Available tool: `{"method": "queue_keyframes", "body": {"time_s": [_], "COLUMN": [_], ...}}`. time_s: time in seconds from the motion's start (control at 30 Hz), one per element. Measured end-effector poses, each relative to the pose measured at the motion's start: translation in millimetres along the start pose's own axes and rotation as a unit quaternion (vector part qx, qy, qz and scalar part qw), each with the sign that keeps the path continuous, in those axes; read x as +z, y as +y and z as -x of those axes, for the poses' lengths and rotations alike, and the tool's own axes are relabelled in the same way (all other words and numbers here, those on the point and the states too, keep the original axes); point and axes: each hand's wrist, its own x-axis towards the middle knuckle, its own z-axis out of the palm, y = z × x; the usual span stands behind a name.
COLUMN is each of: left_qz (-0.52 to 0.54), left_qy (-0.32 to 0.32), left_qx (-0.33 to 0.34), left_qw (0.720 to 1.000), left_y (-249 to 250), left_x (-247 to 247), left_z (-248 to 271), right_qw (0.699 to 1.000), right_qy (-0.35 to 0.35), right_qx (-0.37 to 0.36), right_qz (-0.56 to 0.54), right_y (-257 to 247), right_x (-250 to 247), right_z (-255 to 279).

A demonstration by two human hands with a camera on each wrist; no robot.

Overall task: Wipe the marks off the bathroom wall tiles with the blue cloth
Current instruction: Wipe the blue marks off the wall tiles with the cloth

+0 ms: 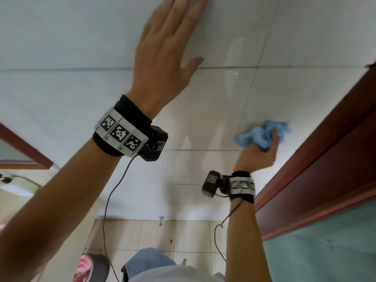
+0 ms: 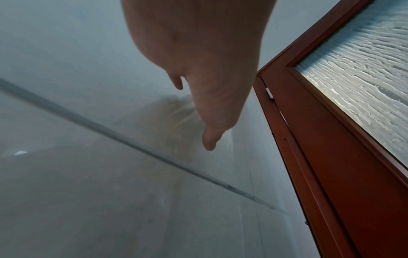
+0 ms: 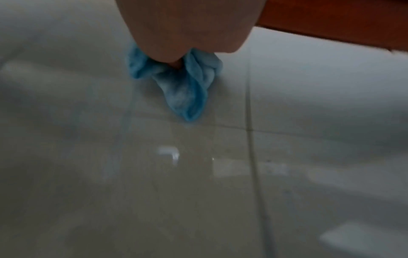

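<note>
Wiping the wall tiles (image 1: 71, 37) beside the door (image 1: 335, 139).
My right hand (image 1: 258, 155) gripped the bunched blue cloth (image 1: 262, 133) against a tile near the door; my left hand (image 1: 162, 64) lay flat, fingers straight, higher up.

Head view looking down the wall tiles (image 1: 71, 37), wrist views close against them, door frame (image 2: 309, 157) shared

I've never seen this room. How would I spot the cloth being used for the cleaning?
Start at the reddish-brown door frame on the right and look just left of it on the pale wall tiles. There the right hand presses a crumpled blue cloth to the wall. It is the only blue, soft thing on the glossy tiles.
</note>
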Motion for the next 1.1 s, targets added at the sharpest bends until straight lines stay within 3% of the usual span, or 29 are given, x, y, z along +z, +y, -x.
{"method": "queue_keyframes", "body": {"time_s": [0.07, 0.13, 0.27, 0.4, 0.53, 0.7, 0.8, 0.93, 1.1], "left_qz": [-0.003, -0.011, -0.02, -0.018, -0.001, -0.001, 0.008, 0.019, 0.024], "left_qy": [0.016, 0.039, 0.064, 0.067, 0.072, 0.069, 0.074, 0.093, 0.119], "left_qx": [-0.022, -0.051, -0.087, -0.113, -0.173, -0.22, -0.205, -0.156, -0.116], "left_qw": [1.0, 0.998, 0.994, 0.991, 0.982, 0.973, 0.976, 0.983, 0.986], "left_y": [-13.2, -27.3, -41.9, -56.7, -88.0, -129.6, -144.7, -163.2, -224.3], "left_x": [-4.3, -7.1, -10.4, -14.6, -22.2, -32.1, -31.3, -30.8, -52.0], "left_z": [7.8, 12.9, 21.6, 30.9, 42.4, 56.8, 59.1, 63.3, 86.6], "right_qw": [0.998, 0.998, 0.996, 0.986, 0.987, 0.98, 0.957, 0.902, 0.858], "right_qy": [0.041, 0.014, -0.081, -0.139, -0.129, -0.132, -0.184, -0.286, -0.361], "right_qx": [0.044, 0.044, -0.04, -0.074, -0.085, -0.151, -0.223, -0.322, -0.365], "right_qz": [-0.011, -0.034, -0.006, 0.046, 0.041, 0.015, -0.006, 0.001, 0.025], "right_y": [-0.5, -6.3, -18.9, -26.9, -35.0, -62.7, -76.8, -71.9, -56.7], "right_x": [-0.7, 8.8, 24.7, 22.0, 41.5, 78.7, 106.9, 138.9, 162.7], "right_z": [-5.9, 12.0, 50.6, 57.0, 63.4, 82.2, 118.5, 199.6, 301.7]}}
